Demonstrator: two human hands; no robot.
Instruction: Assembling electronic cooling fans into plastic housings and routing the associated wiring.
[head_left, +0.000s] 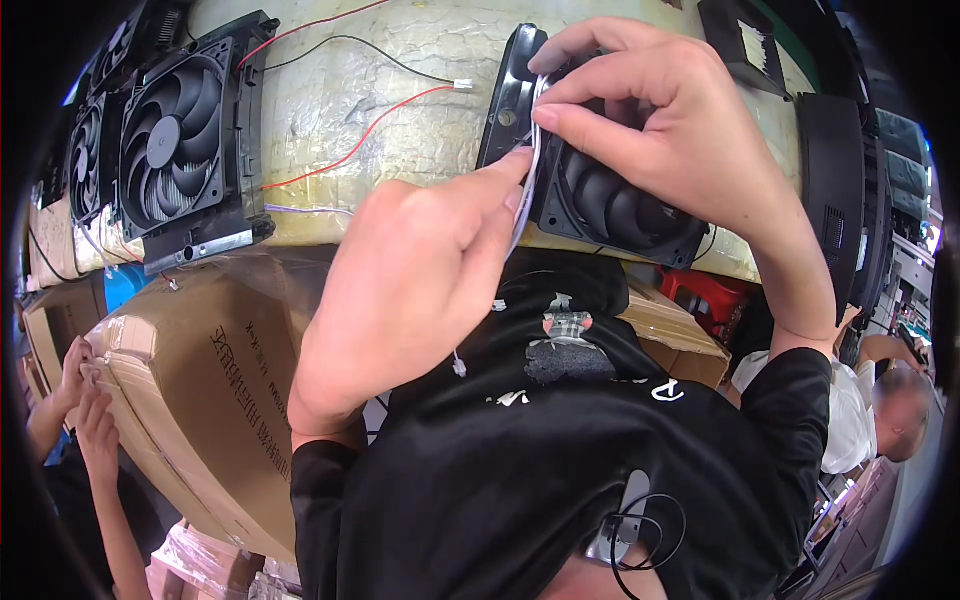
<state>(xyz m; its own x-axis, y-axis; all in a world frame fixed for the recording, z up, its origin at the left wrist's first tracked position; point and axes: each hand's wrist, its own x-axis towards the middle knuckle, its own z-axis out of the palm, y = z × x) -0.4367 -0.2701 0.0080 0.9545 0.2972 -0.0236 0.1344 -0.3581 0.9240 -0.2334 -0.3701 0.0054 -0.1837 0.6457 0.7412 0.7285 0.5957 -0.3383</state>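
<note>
A thin white-and-grey cable [529,190] runs along the edge of a black fan unit [625,208] on the table before me. My right hand [665,115] reaches over the fan and pinches the cable's upper part between thumb and fingertips. Lower down, my left hand [415,275] has its fingers curled round the cable, the index fingertip pressed near the unit's black side rail [507,110]. A small white plug [459,365] dangles below my left hand. Part of the fan is hidden behind my right hand.
Another black fan unit [178,150] stands at the left, its red and black wires trailing to a white connector [463,85]. A cardboard box [215,390] sits below the table edge, near another person's hands [90,400]. A red stool [705,300] and a person [870,410] are at right.
</note>
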